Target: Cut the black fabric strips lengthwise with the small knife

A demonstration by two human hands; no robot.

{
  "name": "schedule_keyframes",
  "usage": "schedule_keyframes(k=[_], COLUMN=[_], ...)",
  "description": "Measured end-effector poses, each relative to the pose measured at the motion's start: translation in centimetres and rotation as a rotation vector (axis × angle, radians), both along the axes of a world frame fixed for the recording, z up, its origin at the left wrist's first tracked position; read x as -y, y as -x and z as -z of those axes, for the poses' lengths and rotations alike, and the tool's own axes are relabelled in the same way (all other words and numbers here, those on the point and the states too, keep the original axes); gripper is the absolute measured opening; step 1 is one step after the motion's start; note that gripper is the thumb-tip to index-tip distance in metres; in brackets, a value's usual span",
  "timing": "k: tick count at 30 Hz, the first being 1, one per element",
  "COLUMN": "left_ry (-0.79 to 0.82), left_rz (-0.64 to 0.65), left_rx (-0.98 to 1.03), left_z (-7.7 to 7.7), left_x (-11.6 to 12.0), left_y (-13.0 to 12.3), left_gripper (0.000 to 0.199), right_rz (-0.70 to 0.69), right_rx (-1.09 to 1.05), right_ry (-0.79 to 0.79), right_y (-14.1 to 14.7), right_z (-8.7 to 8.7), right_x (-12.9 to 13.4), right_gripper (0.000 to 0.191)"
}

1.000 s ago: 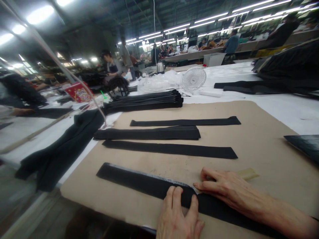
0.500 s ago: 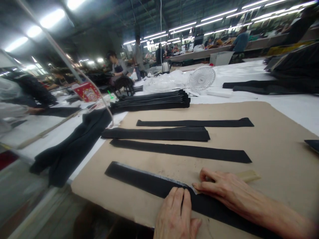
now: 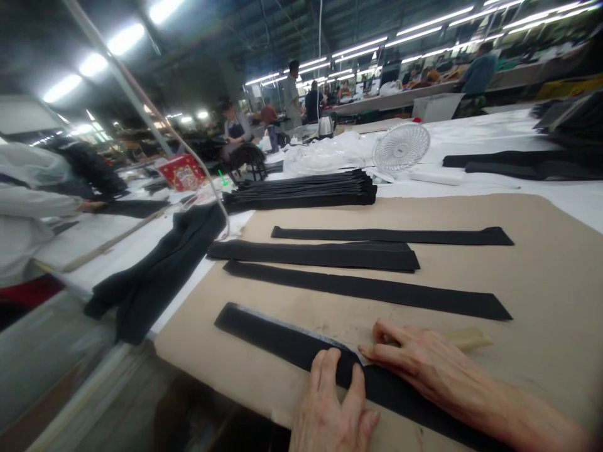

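A long black fabric strip (image 3: 277,339) lies slanted on the brown sheet, with a greyish-white band along its upper edge. My left hand (image 3: 332,402) presses down on this strip with fingers spread. Just right of it, my right hand (image 3: 419,358) pinches a thin pale piece (image 3: 362,360) at the strip's upper edge, thumb and index finger together. Behind the right hand's knuckles sticks out a pale yellowish flat piece (image 3: 471,338); whether the two pale bits are one is hidden by the hand. Farther back lie more black strips (image 3: 367,290), roughly parallel.
A stack of black strips (image 3: 301,191) sits behind the brown sheet (image 3: 541,263). Dark cloth (image 3: 160,270) drapes over the left table edge near a slanted pole (image 3: 127,88). A white round basket-like object (image 3: 401,147) stands at the back. Other people work around the room.
My left fingers have spread apart on the black strip. The right hand keeps its pinch, nearly in the same spot. The view has turned a little, so the surroundings appear shifted right.
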State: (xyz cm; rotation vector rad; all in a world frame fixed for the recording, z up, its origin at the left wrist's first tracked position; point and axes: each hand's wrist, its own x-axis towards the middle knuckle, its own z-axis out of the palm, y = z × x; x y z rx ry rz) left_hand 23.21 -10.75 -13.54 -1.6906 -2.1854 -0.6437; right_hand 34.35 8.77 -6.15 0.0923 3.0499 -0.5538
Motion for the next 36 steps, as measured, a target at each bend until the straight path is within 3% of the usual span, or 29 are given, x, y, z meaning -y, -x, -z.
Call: schedule_keyframes(k=[7, 12, 18, 23, 28, 33, 36], left_ry=[0.086, 0.086, 0.035, 0.060, 0.058, 0.028, 0.053], left_rz=[0.126, 0.008, 0.086, -0.007, 0.045, -0.066, -0.048], left_rx=[-0.095, -0.059, -0.050, -0.024, 0.058, 0.171, 0.221], left_z=[-1.6, -1.6, -2.1, -2.3, -2.6, -3.3, -4.0], left_x=[1.2, 1.5, 1.7, 2.1, 2.3, 2.5, 2.5], left_y=[2.4, 2.9, 3.9, 4.4, 5.0, 5.3, 6.1], left_gripper=[0.046, 0.041, 0.037, 0.035, 0.034, 0.034, 0.040], right_rz=[-0.033, -0.024, -0.040, -0.060, -0.087, -0.102, -0.100], right_rx=[-0.068, -0.048, -0.039, -0.029, -0.065, -0.061, -0.045], right_ry=[-0.049, -0.032, -0.065, -0.074, -0.085, -0.115, -0.103], right_y=[1.4, 2.2, 3.3, 4.6, 5.9, 6.9, 7.6], right_z=[0.5, 0.6, 0.4, 0.6, 0.9, 0.8, 0.7], right_x=[0.4, 0.8, 1.4, 1.7, 1.8, 2.2, 2.5], right_gripper=[0.024, 0.024, 0.020, 0.023, 0.021, 0.024, 0.025])
